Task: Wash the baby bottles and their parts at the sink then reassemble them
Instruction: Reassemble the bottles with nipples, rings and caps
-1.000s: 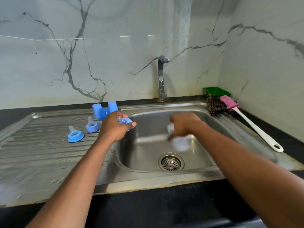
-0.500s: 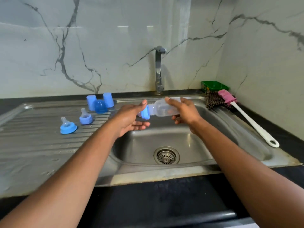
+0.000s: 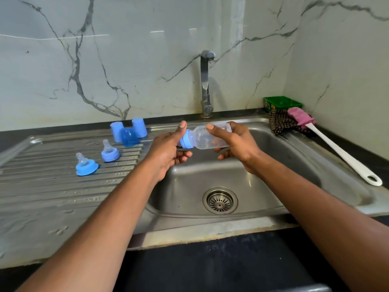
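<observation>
Head view: a clear baby bottle [image 3: 207, 137] is held on its side above the sink basin [image 3: 263, 182], between two bare hands. The bottle's body is gripped by the right hand [image 3: 235, 144], thumb on top and fingers curled beneath. The blue collar [image 3: 186, 139] at the bottle's left end is gripped by the left hand [image 3: 168, 150], thumb raised over it. On the ridged draining board [image 3: 52, 182] to the left, two blue collars with clear teats [image 3: 87, 164] [image 3: 109, 151] are stood upright. Farther back, three blue caps [image 3: 128, 131] are grouped together. A tap [image 3: 205, 85] is mounted behind the basin. At far right, a pink-headed bottle brush [image 3: 336, 148] is laid beside a dark cloth [image 3: 281, 123] and a green tub [image 3: 282, 103].
</observation>
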